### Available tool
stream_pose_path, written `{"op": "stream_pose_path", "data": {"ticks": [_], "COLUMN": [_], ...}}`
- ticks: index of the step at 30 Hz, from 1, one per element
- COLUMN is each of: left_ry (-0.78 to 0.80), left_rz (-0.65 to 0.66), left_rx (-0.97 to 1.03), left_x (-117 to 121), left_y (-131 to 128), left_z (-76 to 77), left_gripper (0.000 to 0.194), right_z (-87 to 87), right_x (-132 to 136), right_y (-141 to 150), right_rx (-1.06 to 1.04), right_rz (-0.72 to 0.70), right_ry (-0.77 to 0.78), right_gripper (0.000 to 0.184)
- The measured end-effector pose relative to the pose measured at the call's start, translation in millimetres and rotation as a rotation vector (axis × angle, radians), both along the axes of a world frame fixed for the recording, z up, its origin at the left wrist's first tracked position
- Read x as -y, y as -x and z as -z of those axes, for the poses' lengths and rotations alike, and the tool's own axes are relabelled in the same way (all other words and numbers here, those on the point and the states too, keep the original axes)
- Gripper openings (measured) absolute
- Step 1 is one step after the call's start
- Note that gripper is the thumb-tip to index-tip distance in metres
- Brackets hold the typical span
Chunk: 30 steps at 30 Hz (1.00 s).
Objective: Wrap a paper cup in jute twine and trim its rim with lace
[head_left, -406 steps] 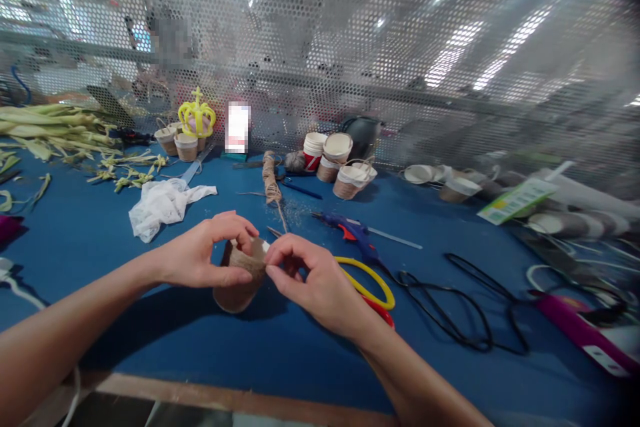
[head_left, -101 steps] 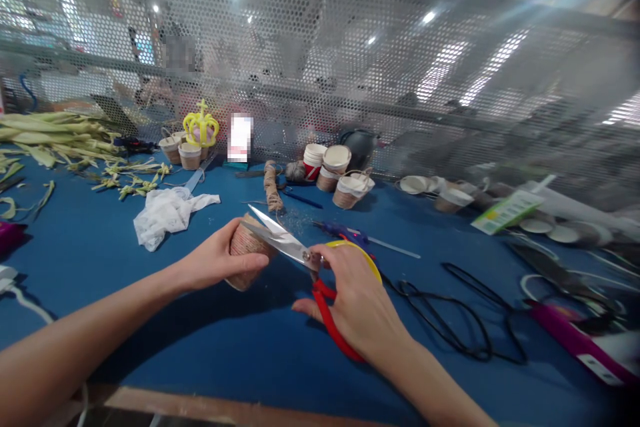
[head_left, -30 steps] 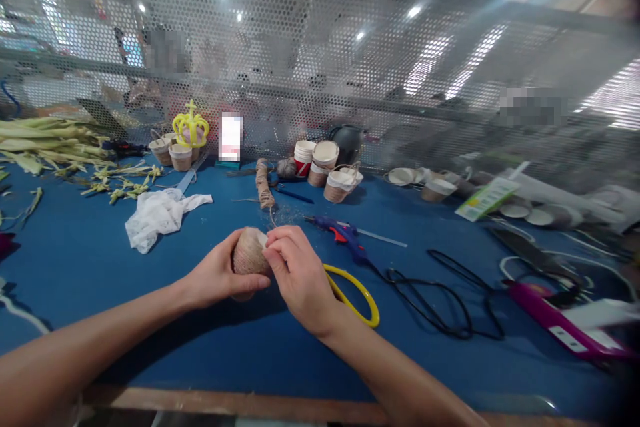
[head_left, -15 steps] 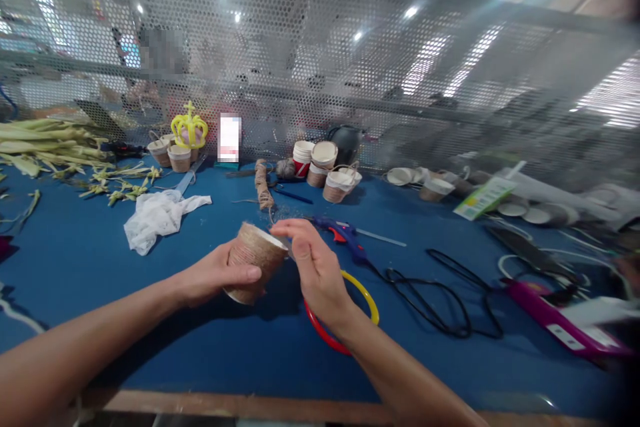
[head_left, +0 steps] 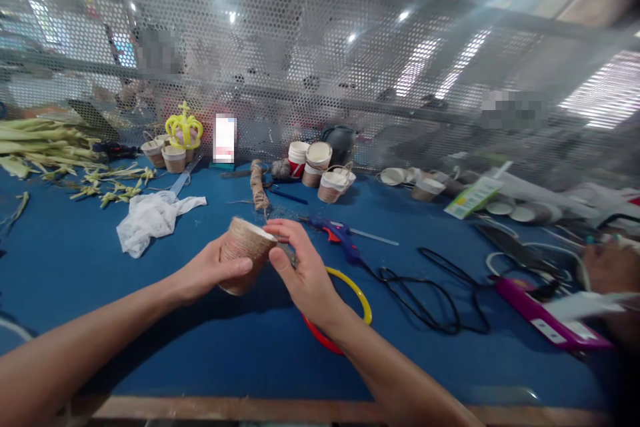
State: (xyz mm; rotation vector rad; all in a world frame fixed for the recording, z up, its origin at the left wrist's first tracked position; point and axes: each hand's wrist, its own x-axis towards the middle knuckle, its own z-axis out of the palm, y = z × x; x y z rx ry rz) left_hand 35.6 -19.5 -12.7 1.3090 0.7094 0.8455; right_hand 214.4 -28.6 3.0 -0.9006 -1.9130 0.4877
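Note:
My left hand (head_left: 213, 270) is wrapped round a paper cup (head_left: 245, 250) covered in brown twine, its thumb lying along the near side. The cup is tilted, with its white mouth turned to the right. At that rim is my right hand (head_left: 305, 267), fingers stretched and thumb spread apart from them. Its fingertips are close to or touching the rim; the exact contact is unclear. Behind the cup lies a bundle of twine (head_left: 259, 185), and a strand runs from it down toward my right fingers. A blue glue gun (head_left: 337, 233) rests beyond my right hand.
A red and yellow ring (head_left: 363, 297) lies partly under my right forearm. Black cable (head_left: 435, 307) loops to the right, near a purple power strip (head_left: 545, 317). Twine-wrapped cups (head_left: 334, 185), a white cloth (head_left: 150, 223) and a yellow crown (head_left: 184, 130) stand or lie farther back. Another person's hand (head_left: 613, 263) is at right.
My right hand's thumb has come down toward the cup's rim, and the cup has turned slightly. The view has shifted a little, and another person's hand now shows at the right.

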Motion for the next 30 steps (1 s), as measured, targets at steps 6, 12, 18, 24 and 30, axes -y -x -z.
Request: {"op": "stream_pose_path", "data": {"ticks": [6, 12, 18, 24, 30], "left_ry": [-0.113, -0.188, -0.174, -0.200, -0.191], "left_rz": [-0.136, -0.407, -0.567, -0.578, -0.570], "left_rx": [-0.099, -0.210, -0.210, -0.244, -0.294], "left_x": [-5.0, -17.8, -26.9, -36.1, -45.9], "left_y": [3.7, 11.2, 10.5, 8.7, 8.0], "left_z": [1.6, -1.5, 5.6, 12.3, 8.1], "left_gripper": [0.064, 0.066, 0.067, 0.070, 0.068], "right_z": [-0.4, -35.6, -21.0, -5.9, -13.2], "right_x": [-6.8, -31.5, -49.9, -60.7, -70.9], "right_y": [-4.2, -49.0, -100.2, -110.1, -109.5], "right_rx": [0.080, 0.737, 1.004, 1.060, 1.046], "right_rz": [0.075, 0.584, 0.713, 0.753, 0.839], "right_ry": [0.084, 0.304, 0.574, 0.621, 0.611], "right_gripper": [0.032, 0.034, 0.027, 0.028, 0.029]}}
